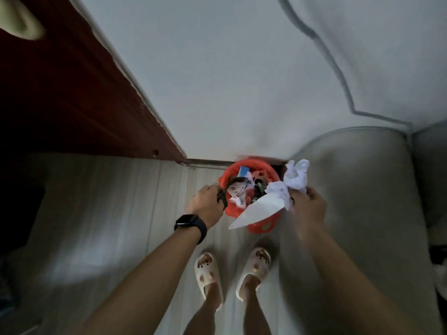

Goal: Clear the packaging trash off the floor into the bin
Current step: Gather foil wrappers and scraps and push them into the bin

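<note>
An orange-lined bin stands on the floor against the wall, filled with mixed wrappers and paper. My left hand, with a black watch on its wrist, grips a dark strip of packaging at the bin's left rim. My right hand holds a bunch of crumpled white paper and plastic over the bin's right rim. A flat white sheet hangs from that bunch across the bin's front.
A grey sofa arm stands close on the right of the bin. A dark red cabinet runs along the left. My feet in white slippers stand on the pale wooden floor just in front of the bin.
</note>
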`<action>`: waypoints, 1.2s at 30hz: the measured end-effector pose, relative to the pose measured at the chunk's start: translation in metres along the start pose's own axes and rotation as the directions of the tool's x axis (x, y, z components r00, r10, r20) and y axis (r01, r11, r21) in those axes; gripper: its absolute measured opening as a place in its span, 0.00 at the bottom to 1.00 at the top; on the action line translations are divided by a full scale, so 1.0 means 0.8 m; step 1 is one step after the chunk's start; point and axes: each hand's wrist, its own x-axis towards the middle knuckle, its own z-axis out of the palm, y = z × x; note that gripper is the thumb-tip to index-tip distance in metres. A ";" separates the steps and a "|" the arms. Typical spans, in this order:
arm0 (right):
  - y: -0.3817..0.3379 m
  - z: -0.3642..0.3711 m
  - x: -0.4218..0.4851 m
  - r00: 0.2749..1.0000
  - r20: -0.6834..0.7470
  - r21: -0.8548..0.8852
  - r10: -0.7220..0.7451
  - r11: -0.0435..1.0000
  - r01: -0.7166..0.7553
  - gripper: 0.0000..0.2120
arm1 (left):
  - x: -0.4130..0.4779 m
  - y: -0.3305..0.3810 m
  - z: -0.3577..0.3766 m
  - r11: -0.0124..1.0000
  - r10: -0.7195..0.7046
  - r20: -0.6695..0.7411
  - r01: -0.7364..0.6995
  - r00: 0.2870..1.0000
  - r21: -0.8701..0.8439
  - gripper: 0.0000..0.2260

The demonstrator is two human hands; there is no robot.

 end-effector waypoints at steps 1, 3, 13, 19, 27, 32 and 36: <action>0.013 0.014 0.027 1.000 -0.018 -0.025 -0.012 1.000 0.012 0.07 | 0.025 -0.005 0.022 1.000 0.011 -0.006 -0.011 1.000 0.012 0.10; 0.047 0.039 0.078 0.999 -0.028 -0.060 -0.039 0.998 0.037 0.04 | 0.067 -0.013 0.066 0.999 0.018 0.001 -0.018 1.000 0.031 0.11; 0.253 0.143 0.271 0.756 0.526 -0.663 -0.389 0.370 0.651 0.24 | 0.238 -0.069 0.295 0.916 0.234 -0.009 -0.218 0.972 0.338 0.12; 0.292 0.173 0.312 0.682 0.643 -0.759 -0.349 -0.171 0.628 0.35 | 0.277 -0.101 0.354 0.909 0.349 -0.045 -0.326 0.936 0.260 0.21; 0.322 0.222 0.351 0.724 0.605 -0.796 -0.333 -0.293 0.530 0.17 | 0.301 -0.096 0.366 0.829 0.360 0.117 -0.374 0.926 0.415 0.28; 0.310 0.208 0.360 0.765 0.634 -0.769 -0.114 -0.194 0.608 0.30 | 0.291 -0.088 0.372 0.868 0.232 0.197 -0.294 0.953 0.400 0.32; 0.270 0.180 0.347 0.671 0.727 -0.653 -0.146 0.158 0.741 0.30 | 0.274 -0.085 0.346 0.906 0.237 0.107 -0.260 0.965 0.334 0.26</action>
